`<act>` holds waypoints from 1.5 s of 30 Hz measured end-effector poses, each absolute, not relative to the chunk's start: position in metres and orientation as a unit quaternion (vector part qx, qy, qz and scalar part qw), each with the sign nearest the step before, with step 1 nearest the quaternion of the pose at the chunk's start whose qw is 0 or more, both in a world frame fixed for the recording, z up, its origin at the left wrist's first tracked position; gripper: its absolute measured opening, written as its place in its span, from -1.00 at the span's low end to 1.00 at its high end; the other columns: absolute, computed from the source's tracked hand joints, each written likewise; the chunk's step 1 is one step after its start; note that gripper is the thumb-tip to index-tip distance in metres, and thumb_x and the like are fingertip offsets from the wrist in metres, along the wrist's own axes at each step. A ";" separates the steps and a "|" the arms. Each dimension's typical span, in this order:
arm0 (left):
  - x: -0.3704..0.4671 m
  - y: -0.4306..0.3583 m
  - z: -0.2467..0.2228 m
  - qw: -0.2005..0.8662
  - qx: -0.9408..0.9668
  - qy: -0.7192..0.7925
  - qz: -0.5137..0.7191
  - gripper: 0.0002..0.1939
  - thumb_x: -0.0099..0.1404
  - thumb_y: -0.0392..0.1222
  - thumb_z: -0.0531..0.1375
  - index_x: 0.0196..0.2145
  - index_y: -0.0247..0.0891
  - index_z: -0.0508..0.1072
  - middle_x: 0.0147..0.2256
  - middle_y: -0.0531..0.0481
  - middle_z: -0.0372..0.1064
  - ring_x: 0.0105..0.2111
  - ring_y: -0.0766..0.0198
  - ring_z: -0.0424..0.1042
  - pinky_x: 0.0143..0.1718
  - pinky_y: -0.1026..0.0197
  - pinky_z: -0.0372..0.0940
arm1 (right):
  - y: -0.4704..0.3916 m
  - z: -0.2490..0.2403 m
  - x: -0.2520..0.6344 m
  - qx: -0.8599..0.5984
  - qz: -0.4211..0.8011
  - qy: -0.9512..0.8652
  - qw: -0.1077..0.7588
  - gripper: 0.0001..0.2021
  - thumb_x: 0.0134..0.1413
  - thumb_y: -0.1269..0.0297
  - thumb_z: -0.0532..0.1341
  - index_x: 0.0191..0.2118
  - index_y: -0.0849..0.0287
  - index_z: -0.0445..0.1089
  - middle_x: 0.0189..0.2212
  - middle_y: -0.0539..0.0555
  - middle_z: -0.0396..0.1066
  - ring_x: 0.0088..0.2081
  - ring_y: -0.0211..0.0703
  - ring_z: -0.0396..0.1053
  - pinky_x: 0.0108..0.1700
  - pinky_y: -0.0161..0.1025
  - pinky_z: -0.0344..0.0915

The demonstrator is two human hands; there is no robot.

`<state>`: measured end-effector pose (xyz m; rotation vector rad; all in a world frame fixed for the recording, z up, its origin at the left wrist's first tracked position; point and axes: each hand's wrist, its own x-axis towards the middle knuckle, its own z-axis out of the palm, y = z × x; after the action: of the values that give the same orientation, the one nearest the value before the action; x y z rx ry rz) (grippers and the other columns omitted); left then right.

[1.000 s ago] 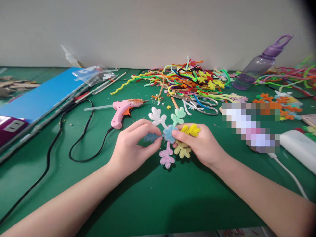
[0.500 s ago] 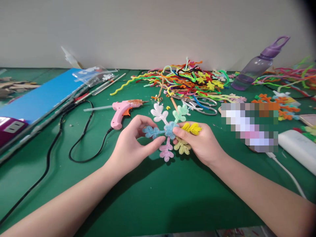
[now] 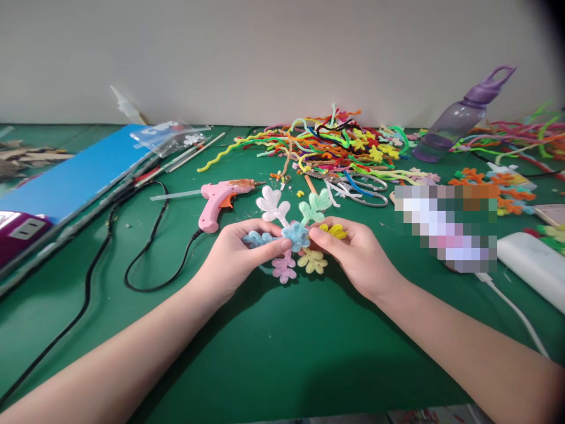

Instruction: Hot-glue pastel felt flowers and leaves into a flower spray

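Note:
Between my two hands is a pipe-cleaner snowflake with a fuzzy blue flower at its centre. Its arms are white, mint green, bright yellow, pale yellow, pink and blue. My left hand pinches it from the left, thumb on the edge of the blue centre, fingers behind the blue arm. From the right, my right hand grips it with the thumb at the centre's edge, partly covering the bright yellow arm. A pink glue gun lies on the table beyond my left hand, a clear stick in its back.
Scissors lie before a heap of coloured pipe cleaners. A purple bottle stands behind a blurred-out phone and a white power bank. At left are a black cord, a blue board and a purple socket box.
The snowflake has shifted a little left and tilted. My left thumb and fingers have closed onto its centre and blue arm; my right hand keeps its hold.

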<state>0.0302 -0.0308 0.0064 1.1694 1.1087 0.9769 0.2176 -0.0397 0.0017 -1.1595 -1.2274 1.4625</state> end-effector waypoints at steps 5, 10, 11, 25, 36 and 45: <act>0.027 -0.028 0.007 0.640 0.465 0.428 0.436 -0.72 0.10 -0.03 0.32 -0.32 -0.28 0.49 -0.45 0.01 0.51 -0.46 0.26 0.48 -0.35 0.24 0.40 | -0.036 0.001 0.218 -0.503 0.562 -0.479 0.449 -0.72 -0.09 0.04 0.33 -0.37 0.16 0.51 -0.43 0.05 0.48 -0.38 -0.22 0.40 -0.29 -0.26 0.32; 0.024 -0.027 0.007 0.657 0.482 0.415 0.404 -0.67 0.15 0.07 0.24 -0.32 -0.28 0.52 -0.33 -0.04 0.52 -0.33 0.16 0.51 -0.24 0.15 0.43 | -0.038 0.007 0.219 -0.519 0.540 -0.507 0.425 -0.73 -0.17 0.08 0.37 -0.39 0.17 0.51 -0.46 0.03 0.47 -0.41 -0.23 0.37 -0.35 -0.28 0.29; 0.024 -0.027 0.007 0.645 0.498 0.428 0.391 -0.70 0.09 0.01 0.31 -0.33 -0.28 0.53 -0.35 -0.03 0.52 -0.34 0.17 0.50 -0.24 0.17 0.42 | -0.038 0.009 0.220 -0.515 0.539 -0.524 0.412 -0.74 -0.16 0.09 0.37 -0.38 0.17 0.51 -0.46 0.02 0.46 -0.41 -0.23 0.37 -0.36 -0.29 0.28; 0.024 -0.028 0.005 0.571 0.571 0.466 0.362 -0.81 -0.07 -0.23 0.40 -0.47 -0.24 0.48 -0.56 0.14 0.37 -0.54 0.36 0.33 -0.50 0.34 0.22 | -0.038 0.009 0.219 -0.502 0.558 -0.531 0.393 -0.84 -0.11 0.17 0.35 -0.45 0.15 0.48 -0.54 -0.04 0.40 -0.46 -0.29 0.30 -0.41 -0.33 0.20; 0.023 -0.028 0.004 0.588 0.571 0.453 0.352 -0.81 -0.08 -0.35 0.39 -0.50 -0.26 0.45 -0.59 0.18 0.34 -0.58 0.46 0.26 -0.56 0.43 0.15 | -0.037 0.006 0.220 -0.489 0.567 -0.534 0.394 -0.88 -0.12 0.24 0.37 -0.49 0.16 0.50 -0.57 -0.04 0.43 -0.49 -0.32 0.33 -0.44 -0.37 0.22; 0.024 -0.030 0.002 0.602 0.538 0.460 0.369 -0.85 0.01 -0.25 0.37 -0.48 -0.27 0.44 -0.56 0.16 0.36 -0.55 0.46 0.26 -0.55 0.44 0.15 | -0.036 0.010 0.222 -0.488 0.523 -0.567 0.407 -0.94 -0.14 0.30 0.38 -0.48 0.13 0.51 -0.56 -0.06 0.46 -0.48 -0.33 0.37 -0.44 -0.42 0.28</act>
<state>0.0238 -0.0302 0.0024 1.2457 1.0646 0.8552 0.2218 -0.0356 0.0095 -1.2314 -1.4304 1.3194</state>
